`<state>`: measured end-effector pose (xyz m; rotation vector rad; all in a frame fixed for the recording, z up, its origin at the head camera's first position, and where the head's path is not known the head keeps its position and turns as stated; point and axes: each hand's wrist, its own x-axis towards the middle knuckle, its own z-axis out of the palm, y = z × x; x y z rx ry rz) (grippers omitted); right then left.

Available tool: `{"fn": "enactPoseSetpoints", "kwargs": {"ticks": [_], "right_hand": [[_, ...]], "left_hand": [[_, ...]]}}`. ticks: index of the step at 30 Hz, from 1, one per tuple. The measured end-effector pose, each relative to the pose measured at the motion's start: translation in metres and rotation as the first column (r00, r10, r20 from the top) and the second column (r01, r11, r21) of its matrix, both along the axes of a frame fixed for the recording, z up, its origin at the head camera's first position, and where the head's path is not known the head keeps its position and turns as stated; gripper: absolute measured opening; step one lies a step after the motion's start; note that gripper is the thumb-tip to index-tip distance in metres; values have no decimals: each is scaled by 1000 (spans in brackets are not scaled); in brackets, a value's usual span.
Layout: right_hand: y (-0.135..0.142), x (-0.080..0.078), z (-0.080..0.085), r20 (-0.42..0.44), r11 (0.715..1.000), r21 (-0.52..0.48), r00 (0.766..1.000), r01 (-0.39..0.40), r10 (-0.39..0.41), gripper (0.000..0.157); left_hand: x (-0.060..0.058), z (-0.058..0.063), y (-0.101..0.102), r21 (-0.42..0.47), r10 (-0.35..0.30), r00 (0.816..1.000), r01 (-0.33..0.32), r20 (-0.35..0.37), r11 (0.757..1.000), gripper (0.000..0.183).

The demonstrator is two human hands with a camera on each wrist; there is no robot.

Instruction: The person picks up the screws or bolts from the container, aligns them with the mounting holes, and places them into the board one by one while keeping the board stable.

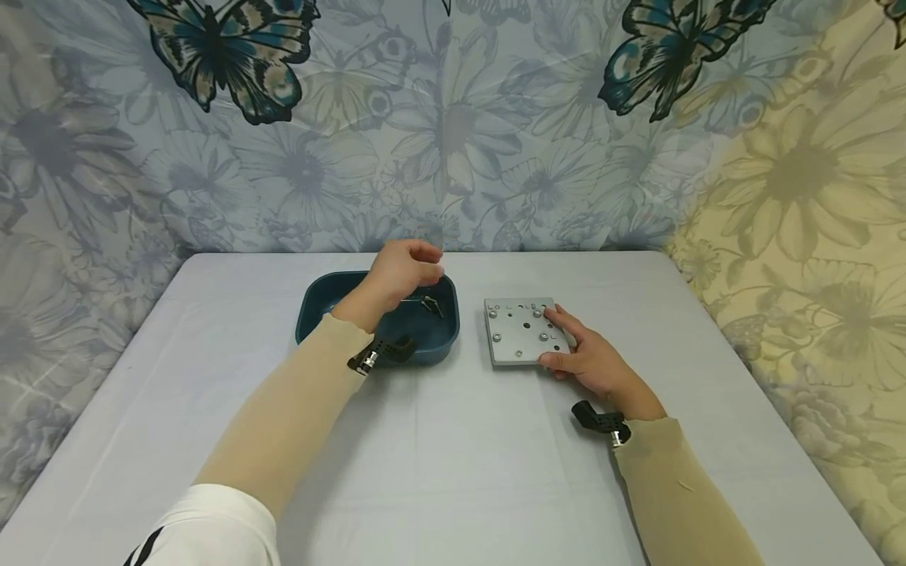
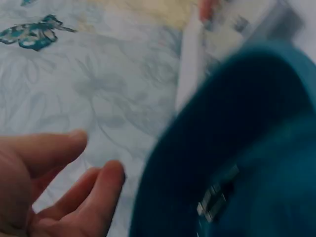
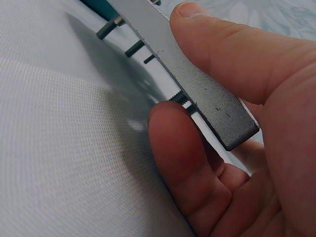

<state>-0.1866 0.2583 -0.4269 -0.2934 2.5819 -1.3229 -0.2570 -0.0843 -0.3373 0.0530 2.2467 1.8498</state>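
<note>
My right hand (image 1: 598, 365) grips the right edge of a square grey metal plate (image 1: 511, 334) with several screws and holes in its top face. In the right wrist view, the thumb presses the plate's side (image 3: 202, 89) while a finger lies under it, by a threaded screw end (image 3: 178, 97). More screw ends (image 3: 109, 28) stick out of the underside. My left hand (image 1: 396, 275) hovers over the far side of a dark teal tray (image 1: 304, 314). Its thumb and fingers (image 2: 101, 197) are apart with nothing between them. Small metal pieces (image 1: 430, 305) lie inside the tray.
A white cloth covers the table (image 1: 453, 456), whose far edge meets a butterfly-and-flower fabric backdrop (image 1: 453, 141). Each wrist carries a black camera mount (image 1: 598, 418). The tray stands left of the plate, with a gap between them.
</note>
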Motion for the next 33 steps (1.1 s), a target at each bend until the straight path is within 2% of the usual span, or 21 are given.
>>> {"fn": "enactPoseSetpoints", "kwargs": {"ticks": [2, 4, 8, 15, 23, 28, 30, 33], "right_hand": [[1, 0, 0, 0, 1000, 1, 1000, 3, -3, 95], [1, -1, 0, 5, 1000, -2, 1000, 7, -7, 95], [2, -2, 0, 16, 1000, -9, 1000, 14, -14, 95], [1, -1, 0, 15, 1000, -21, 1000, 19, -18, 95], [0, 0, -1, 12, 1000, -24, 1000, 11, -11, 95], [1, -1, -2, 11, 1000, -22, 1000, 8, -8, 95], [0, 0, -1, 14, 1000, -21, 1000, 8, -8, 94], [-3, 3, 6, 27, 1000, -18, 1000, 12, -12, 93]], "left_hand": [[-1, -7, -9, -147, -106, 994, 106, 6, 984, 31], [-1, -15, -17, -262, -172, 985, 167, 3, 950, 32], [-2, -33, -25, -367, -198, 980, 181, -9, 912, 35], [-2, -57, -29, -451, -171, 984, 133, -44, 883, 34], [-2, -66, -29, -483, -184, 981, 135, -56, 865, 31], [-3, -68, -29, -502, -239, 969, 180, -57, 846, 33], [-3, -68, -29, -520, -281, 958, 210, -61, 828, 35], [-2, -66, -27, -567, -342, 937, 247, -66, 786, 38]]}}
